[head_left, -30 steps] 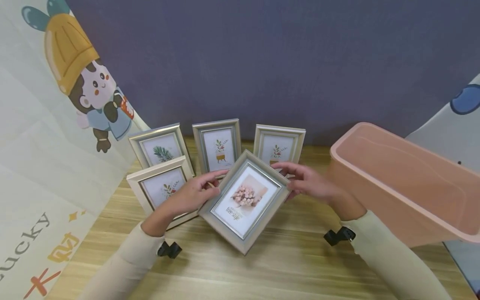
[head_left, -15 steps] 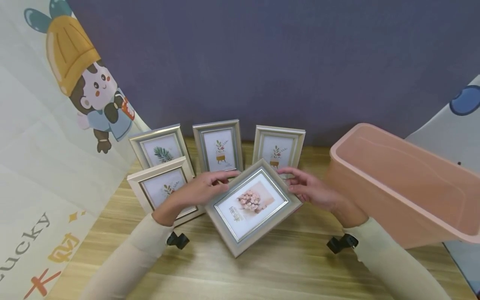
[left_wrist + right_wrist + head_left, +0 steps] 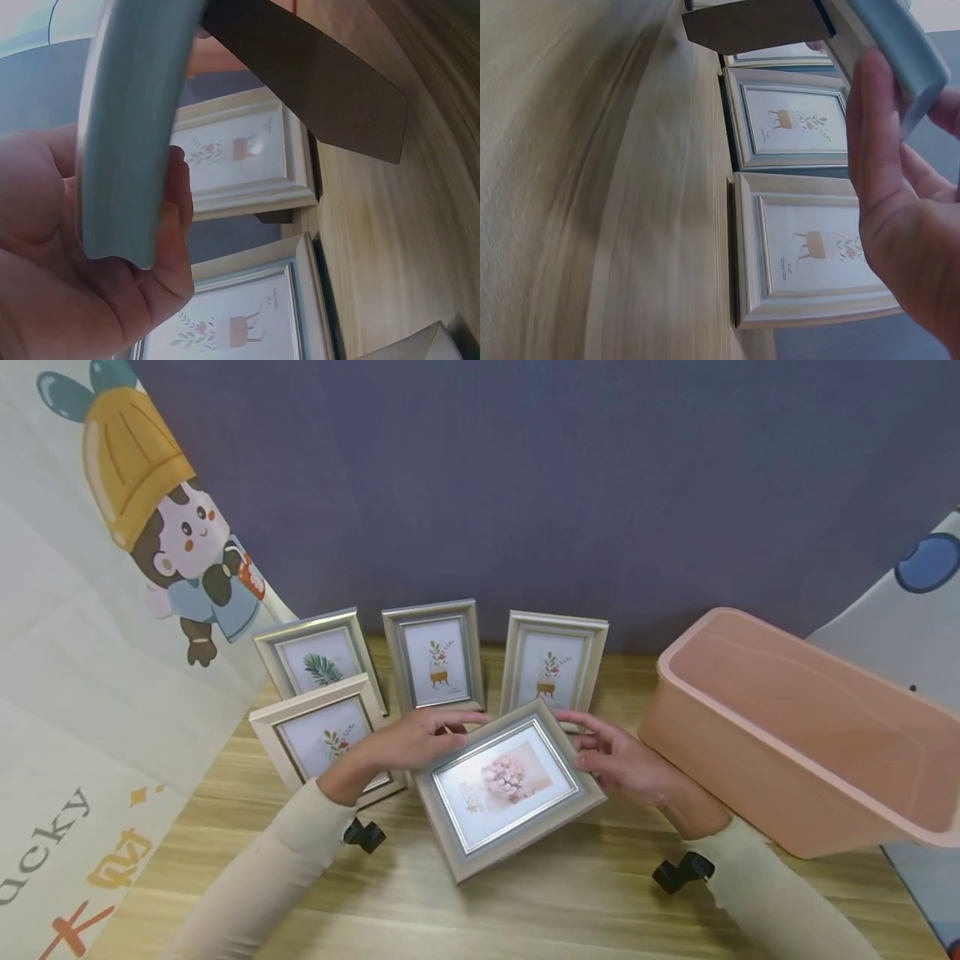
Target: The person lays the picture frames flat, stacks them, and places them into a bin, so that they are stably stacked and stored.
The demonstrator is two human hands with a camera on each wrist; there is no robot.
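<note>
Both hands hold a silver-grey picture frame with a pink flower photo, tilted and turned sideways above the table. My left hand grips its upper left edge, thumb in front and fingers behind. The opposite edge, on the right, is pinched by my right hand in the same way. Both wrist views show a dark support leg jutting from the back of the frame. Behind it stand a grey frame and a cream frame, each with a potted-plant print.
At left, a frame with a green leaf print stands partly hidden by a cream frame close to my left forearm. A pink bin sits on the right of the wooden table. Dark cloth hangs behind.
The held frame has turned clockwise and come down a little toward me. Both hands have shifted with it, the left one to the right. The standing frames stay put.
</note>
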